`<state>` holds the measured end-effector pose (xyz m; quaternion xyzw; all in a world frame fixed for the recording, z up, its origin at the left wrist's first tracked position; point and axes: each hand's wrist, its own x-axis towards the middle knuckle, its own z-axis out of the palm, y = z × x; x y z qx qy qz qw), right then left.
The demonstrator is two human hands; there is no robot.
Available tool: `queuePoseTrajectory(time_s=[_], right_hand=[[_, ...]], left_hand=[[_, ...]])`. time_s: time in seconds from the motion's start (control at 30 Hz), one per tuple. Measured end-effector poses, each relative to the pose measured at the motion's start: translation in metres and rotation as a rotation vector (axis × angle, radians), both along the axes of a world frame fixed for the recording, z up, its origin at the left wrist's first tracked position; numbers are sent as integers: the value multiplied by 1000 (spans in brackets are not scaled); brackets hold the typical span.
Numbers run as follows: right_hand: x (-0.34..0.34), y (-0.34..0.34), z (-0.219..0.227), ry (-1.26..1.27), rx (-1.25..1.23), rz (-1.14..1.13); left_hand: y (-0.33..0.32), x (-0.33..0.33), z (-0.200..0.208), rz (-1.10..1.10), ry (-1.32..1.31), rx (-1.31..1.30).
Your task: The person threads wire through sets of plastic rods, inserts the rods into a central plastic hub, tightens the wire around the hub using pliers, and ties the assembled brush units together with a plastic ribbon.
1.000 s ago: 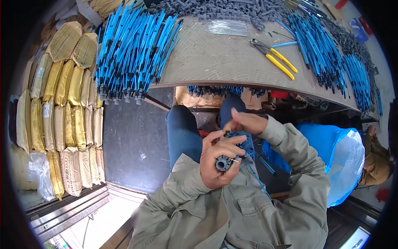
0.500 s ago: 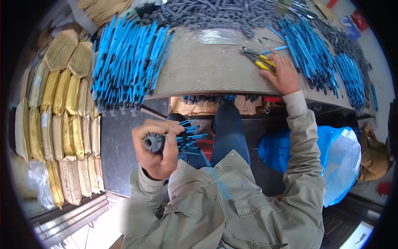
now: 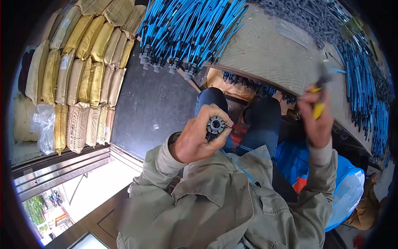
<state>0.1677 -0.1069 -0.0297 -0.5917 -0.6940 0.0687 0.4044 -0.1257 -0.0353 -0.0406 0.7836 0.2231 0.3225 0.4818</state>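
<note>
Pliers (image 3: 318,110) with yellow handles were clasped in the blurred right hand (image 3: 318,128). The left hand (image 3: 196,135) was curled around a grey slotted fitting (image 3: 212,129).

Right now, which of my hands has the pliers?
Your right hand, blurred, with the yellow-handled pliers in its grip. Your left hand holds a grey fitting instead.

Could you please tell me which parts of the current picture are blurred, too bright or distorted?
Head view: the right hand and yellow-handled tool are smeared; the left hand and grey ribbed part look fairly sharp; the opening at lower left is washed-out white; the table edge bows, and the corners fall into black.
</note>
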Motion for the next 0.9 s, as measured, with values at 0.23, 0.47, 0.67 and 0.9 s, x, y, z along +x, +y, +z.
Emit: queuePoseTrajectory(time_s=[0.23, 0.47, 0.67, 0.9], right_hand=[[-66, 22, 14, -883, 439, -19], [-76, 33, 6, -1092, 793, -168], [-77, 30, -4, -1080, 807, -213], [-82, 25, -10, -1002, 721, -245]], left_hand=[[-2, -10, 6, 11, 0, 20], [-5, -17, 3, 71, -80, 51], [-6, -18, 3, 59, -89, 19], [-10, -17, 2, 127, -88, 18]])
